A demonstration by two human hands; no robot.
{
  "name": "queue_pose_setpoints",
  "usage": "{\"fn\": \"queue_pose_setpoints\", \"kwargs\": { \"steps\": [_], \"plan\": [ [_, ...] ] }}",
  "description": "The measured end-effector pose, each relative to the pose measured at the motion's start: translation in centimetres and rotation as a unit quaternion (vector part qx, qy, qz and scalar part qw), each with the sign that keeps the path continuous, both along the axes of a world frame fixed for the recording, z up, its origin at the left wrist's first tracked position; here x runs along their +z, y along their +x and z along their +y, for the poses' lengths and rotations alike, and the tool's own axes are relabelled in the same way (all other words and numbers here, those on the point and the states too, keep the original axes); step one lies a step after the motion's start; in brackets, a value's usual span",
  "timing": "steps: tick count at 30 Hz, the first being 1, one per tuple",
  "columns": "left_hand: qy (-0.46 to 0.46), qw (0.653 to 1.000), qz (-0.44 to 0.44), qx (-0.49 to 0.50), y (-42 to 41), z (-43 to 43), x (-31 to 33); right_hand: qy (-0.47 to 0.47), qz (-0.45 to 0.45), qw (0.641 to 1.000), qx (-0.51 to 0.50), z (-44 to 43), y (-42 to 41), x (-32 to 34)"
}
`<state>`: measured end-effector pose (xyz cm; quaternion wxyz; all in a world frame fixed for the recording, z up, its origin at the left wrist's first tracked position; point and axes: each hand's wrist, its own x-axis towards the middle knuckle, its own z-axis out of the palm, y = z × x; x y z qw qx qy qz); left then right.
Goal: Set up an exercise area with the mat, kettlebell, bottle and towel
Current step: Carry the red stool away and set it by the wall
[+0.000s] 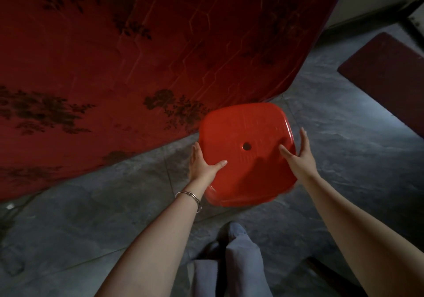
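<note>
We look down at a red plastic stool (pixel 246 154), seen from above, with a round hole in its seat. Our left hand (pixel 202 164) clamps its left edge, thumb on top; our right hand (pixel 298 152) grips the right edge. The red floral mat (pixel 114 67) lies just beyond on the grey floor (pixel 344 147). We judge we are placing the stool beside it; next, setting it down level. No kettlebell, bottle, towel or writing shows.

Glossy smooth red plastic stool (pixel 246 154), quilted cloth mattress (pixel 137 55), rough matt concrete floor (pixel 344 136)
</note>
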<state>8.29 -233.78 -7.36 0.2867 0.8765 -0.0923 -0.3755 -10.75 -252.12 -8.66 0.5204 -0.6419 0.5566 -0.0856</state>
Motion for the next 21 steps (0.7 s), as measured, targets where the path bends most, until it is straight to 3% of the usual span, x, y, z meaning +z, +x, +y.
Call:
{"fn": "queue_pose_setpoints", "kwargs": {
  "steps": [5,12,21],
  "plan": [
    [-0.032,0.999,-0.025,-0.001,1.8,-0.5,7.9,-0.034,-0.055,0.998,0.001,-1.5,1.2,8.0],
    [-0.124,0.986,-0.107,0.037,4.9,-0.7,27.2,-0.096,-0.186,0.976,0.067,-1.7,5.9,27.7],
    [-0.264,0.922,-0.249,0.138,7.1,10.9,52.0,-0.164,-0.314,0.91,0.216,6.7,17.0,51.7]
  ]
}}
